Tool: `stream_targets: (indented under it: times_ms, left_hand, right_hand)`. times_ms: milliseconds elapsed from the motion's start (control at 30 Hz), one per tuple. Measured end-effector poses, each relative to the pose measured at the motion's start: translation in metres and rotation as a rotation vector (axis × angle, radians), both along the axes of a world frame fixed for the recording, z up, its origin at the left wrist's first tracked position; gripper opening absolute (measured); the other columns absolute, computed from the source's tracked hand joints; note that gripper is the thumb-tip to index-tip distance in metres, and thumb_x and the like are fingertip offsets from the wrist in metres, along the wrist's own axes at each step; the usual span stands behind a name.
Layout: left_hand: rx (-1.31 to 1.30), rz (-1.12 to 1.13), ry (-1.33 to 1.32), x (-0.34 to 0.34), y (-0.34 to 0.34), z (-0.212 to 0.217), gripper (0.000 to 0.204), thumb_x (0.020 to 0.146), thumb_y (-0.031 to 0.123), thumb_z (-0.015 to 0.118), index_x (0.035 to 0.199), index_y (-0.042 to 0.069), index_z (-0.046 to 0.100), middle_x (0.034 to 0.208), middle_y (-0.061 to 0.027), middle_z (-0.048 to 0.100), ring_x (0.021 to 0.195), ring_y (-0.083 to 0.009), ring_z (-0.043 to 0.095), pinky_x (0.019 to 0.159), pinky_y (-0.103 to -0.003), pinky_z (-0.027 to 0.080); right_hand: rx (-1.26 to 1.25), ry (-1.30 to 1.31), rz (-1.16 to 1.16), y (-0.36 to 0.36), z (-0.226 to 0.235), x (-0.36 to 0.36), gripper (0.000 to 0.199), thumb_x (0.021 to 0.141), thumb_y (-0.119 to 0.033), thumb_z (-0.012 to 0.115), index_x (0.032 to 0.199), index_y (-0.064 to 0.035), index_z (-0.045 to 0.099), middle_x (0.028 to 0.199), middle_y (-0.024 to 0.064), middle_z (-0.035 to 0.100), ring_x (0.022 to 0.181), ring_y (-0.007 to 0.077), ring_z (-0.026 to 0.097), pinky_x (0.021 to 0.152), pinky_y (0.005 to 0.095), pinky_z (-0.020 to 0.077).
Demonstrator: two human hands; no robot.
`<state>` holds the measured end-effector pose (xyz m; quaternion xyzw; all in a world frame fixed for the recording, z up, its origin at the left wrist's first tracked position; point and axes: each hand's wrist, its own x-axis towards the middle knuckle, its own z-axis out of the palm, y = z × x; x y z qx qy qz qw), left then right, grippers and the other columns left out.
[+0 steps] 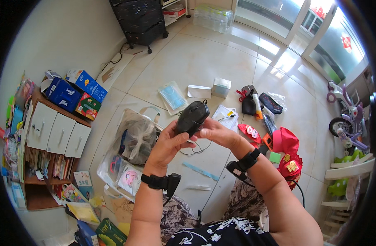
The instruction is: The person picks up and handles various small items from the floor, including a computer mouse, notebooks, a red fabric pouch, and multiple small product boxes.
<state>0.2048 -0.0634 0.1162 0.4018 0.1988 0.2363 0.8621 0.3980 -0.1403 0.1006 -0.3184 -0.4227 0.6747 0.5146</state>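
Both hands hold a black computer mouse [193,117] up over the floor in front of me. My left hand [170,143] grips its left and lower side, thumb lying across the near end. From the right, the fingers of my right hand [218,133] close on the mouse's lower right edge. A thin black cable [201,151] loops below the hands. Just left of them stands a clear plastic storage bag [114,152] filled with bagged items. Beyond the mouse lie a packet of blue face masks [172,96], a white card [199,91] and a small box [221,87].
To the right lie red festive pouches [287,141], a black case [271,103] and a black-and-orange tube [257,107]. A blue strip [200,170] is nearer me. A low cabinet [58,128] with boxes stands left; a child's bicycle [347,112] is far right.
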Motion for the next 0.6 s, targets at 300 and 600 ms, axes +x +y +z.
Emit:
stream_targets:
  times_ms: [300,600]
  left_hand:
    - [-0.248,0.398,-0.136,-0.015,0.018,-0.012,0.038,0.082,0.022,0.073,0.115,0.005,0.061,0.105,-0.0092,0.066,0.089,-0.0207,0.066,0.074,-0.038,0.058]
    - [-0.165,0.493,-0.131,-0.026,0.025,-0.012,0.042,0.082,0.013,0.071,0.120,0.009,0.055,0.107,-0.0108,0.065,0.094,-0.0265,0.067,0.074,-0.042,0.060]
  right_hand:
    - [-0.275,-0.372,-0.281,-0.001,0.004,0.003,0.028,0.098,-0.028,0.052,0.095,-0.0046,0.066,0.062,-0.0071,0.041,0.053,0.0022,0.033,0.046,0.0195,0.0254]
    - [-0.240,-0.414,-0.258,-0.005,0.018,0.056,0.034,0.095,-0.031,0.058,0.106,0.0013,0.063,0.065,-0.0030,0.051,0.051,0.0029,0.040,0.045,0.0183,0.0304]
